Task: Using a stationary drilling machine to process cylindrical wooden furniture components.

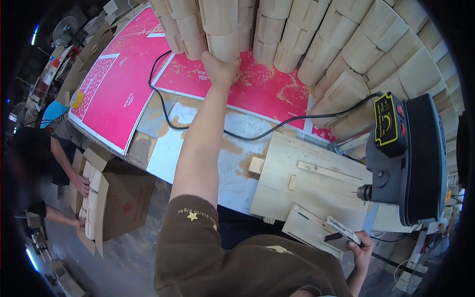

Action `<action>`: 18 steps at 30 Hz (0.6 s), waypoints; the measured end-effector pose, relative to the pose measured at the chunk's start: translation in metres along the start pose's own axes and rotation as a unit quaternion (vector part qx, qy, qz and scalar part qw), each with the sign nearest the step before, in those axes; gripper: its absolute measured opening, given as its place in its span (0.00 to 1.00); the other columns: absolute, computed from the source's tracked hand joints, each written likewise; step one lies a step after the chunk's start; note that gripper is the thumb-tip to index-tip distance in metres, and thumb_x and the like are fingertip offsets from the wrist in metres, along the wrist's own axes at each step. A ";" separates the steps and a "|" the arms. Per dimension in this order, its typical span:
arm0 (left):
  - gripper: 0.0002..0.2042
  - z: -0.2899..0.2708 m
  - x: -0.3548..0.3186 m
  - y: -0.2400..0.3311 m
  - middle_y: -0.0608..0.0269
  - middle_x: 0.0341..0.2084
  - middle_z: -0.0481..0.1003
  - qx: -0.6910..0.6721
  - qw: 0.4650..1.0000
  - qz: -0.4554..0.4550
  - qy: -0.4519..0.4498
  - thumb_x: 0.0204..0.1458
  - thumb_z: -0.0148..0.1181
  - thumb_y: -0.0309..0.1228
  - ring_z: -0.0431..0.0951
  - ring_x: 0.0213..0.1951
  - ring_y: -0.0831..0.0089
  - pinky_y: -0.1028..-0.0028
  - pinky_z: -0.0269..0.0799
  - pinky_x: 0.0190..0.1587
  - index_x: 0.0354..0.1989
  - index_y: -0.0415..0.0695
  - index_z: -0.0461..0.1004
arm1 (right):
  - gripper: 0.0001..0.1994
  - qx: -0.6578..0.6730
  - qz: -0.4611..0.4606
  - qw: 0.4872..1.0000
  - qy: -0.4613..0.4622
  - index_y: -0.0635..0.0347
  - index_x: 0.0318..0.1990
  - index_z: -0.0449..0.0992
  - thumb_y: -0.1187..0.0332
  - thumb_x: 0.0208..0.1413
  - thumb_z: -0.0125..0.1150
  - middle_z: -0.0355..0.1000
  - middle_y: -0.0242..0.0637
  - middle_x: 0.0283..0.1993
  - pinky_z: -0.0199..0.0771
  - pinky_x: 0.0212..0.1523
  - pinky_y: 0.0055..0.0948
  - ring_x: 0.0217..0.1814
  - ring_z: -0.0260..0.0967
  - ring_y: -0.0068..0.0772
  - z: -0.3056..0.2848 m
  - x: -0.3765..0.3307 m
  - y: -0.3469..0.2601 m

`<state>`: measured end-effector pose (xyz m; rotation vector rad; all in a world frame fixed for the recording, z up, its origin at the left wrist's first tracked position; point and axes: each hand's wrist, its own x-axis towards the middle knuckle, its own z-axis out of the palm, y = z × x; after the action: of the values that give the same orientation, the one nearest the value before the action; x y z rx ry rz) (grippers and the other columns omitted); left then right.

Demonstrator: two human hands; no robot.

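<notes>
My left arm stretches far forward over the bench. At its end my left hand (221,70) is closed round the lower end of a pale, rounded wooden piece (220,47) in the upright stacks. Close to my body on the right, my right hand (364,246) has its fingers curled round the end of a metal clamp-like piece (342,228) with a black part. This piece lies over a small wooden board (308,226), on the near side of a larger wooden board (277,190) with strips fixed on it. Part of the right hand's grip is hidden.
A drill press (420,158) stands right, its chuck (364,192) over the large board's edge. A black cable (267,133) crosses the bench. Pink sheets (116,106) with sawdust lie under the stacked wooden pieces (341,34). Left, another person's hands (79,185) reach into a carton (126,205).
</notes>
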<state>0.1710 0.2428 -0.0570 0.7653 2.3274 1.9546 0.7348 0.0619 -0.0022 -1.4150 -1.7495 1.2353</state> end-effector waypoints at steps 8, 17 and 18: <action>0.33 -0.033 -0.056 0.025 0.44 0.38 0.65 -0.008 1.000 -0.009 -0.018 0.23 0.72 0.28 0.68 0.43 0.50 0.61 0.67 0.45 0.39 0.33 0.58 | 0.13 -0.027 -0.042 0.998 -0.042 0.67 0.30 0.75 0.69 0.36 0.68 0.71 0.35 0.27 0.63 0.31 0.22 0.30 0.65 0.26 0.000 0.010 -0.003; 0.46 -0.032 -0.098 -0.010 0.41 0.48 0.60 0.013 0.998 0.055 -0.004 0.23 0.72 0.32 0.59 0.53 0.47 0.59 0.55 0.57 0.54 0.32 0.52 | 0.12 -0.064 -0.110 0.991 -0.051 0.67 0.30 0.74 0.69 0.38 0.66 0.68 0.35 0.29 0.60 0.34 0.23 0.32 0.62 0.27 -0.004 0.006 0.009; 0.42 -0.033 -0.104 -0.002 0.41 0.46 0.60 0.009 0.998 0.064 -0.004 0.23 0.72 0.31 0.60 0.51 0.46 0.58 0.57 0.55 0.51 0.34 0.55 | 0.12 -0.062 -0.123 0.988 -0.075 0.67 0.30 0.74 0.69 0.38 0.66 0.68 0.35 0.29 0.60 0.34 0.23 0.32 0.62 0.27 -0.005 0.006 0.012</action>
<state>0.2517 0.1738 -0.0830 0.9443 2.3505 1.9765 0.7430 0.0692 -0.0113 -1.1535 -2.0659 1.1405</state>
